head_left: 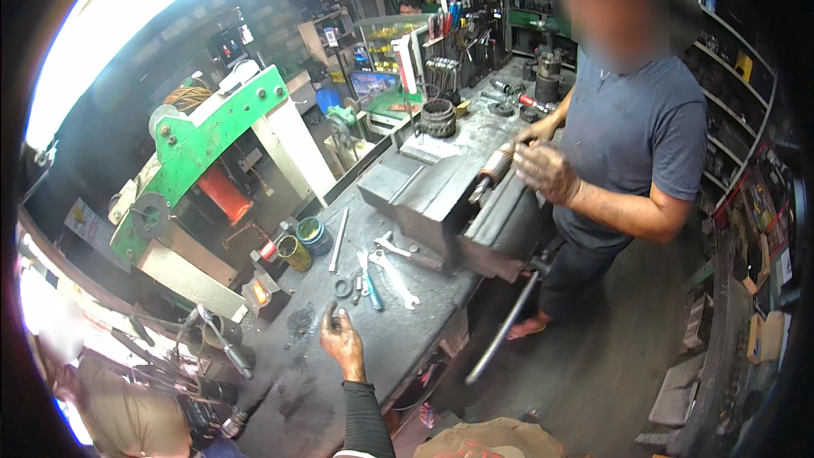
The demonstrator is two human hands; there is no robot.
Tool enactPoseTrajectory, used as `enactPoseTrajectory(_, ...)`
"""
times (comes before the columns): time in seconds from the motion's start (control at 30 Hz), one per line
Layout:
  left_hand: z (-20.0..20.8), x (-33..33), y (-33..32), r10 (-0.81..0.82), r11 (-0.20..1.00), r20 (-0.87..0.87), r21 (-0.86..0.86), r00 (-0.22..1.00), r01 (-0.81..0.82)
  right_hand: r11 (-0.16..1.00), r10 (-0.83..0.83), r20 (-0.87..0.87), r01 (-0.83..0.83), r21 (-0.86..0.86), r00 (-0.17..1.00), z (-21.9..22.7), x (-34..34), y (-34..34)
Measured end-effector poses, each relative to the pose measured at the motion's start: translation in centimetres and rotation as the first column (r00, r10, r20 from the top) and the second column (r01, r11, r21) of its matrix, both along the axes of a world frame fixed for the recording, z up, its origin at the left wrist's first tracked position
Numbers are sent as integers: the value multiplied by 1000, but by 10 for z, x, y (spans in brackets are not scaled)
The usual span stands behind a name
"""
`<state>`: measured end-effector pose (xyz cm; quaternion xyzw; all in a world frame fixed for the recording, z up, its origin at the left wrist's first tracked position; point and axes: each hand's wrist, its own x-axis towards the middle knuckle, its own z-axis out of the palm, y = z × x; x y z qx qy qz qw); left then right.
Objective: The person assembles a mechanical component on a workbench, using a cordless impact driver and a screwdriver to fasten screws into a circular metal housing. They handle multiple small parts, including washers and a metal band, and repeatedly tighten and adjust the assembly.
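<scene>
My left hand, in a dark sleeve, is raised over the near part of the dark workbench. Its fingers are bent together around what may be a small dark piece, too unclear to name. Just beyond the fingers lie a black ring and a blue-handled tool. A long silver wrench and a shorter wrench rest to their right. My right hand is out of view. Across the bench, a co-worker has both hands at a copper-wound armature set between the jaws of a large vise.
The vise's long handle sticks out past the bench's right edge. Two cans, one blue and one yellowish, and a flat metal bar stand or lie left. A green press frame rises beyond. A brown cap-like shape shows below.
</scene>
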<state>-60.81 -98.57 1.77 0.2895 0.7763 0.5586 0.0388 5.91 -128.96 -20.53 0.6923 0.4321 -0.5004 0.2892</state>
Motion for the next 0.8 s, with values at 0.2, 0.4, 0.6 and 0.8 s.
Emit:
enactPoseTrajectory(0.2,80,216,-7,-304,934,-89,168,949,315,971,168,-13,-163,177,986,-72,152,-1)
enactPoseTrajectory(0.4,89,404,-19,-833,550,-94,-38,545,834,724,-570,-230,614,314,789,-60,264,57)
enactPoseTrajectory(0.6,-18,485,2,-981,158,81,-200,177,967,106,-384,-630,710,696,675,-80,331,159)
enactPoseTrajectory(0.8,-185,496,73,-964,-1,208,-625,166,780,560,-632,-413,754,343,656,-64,417,239)
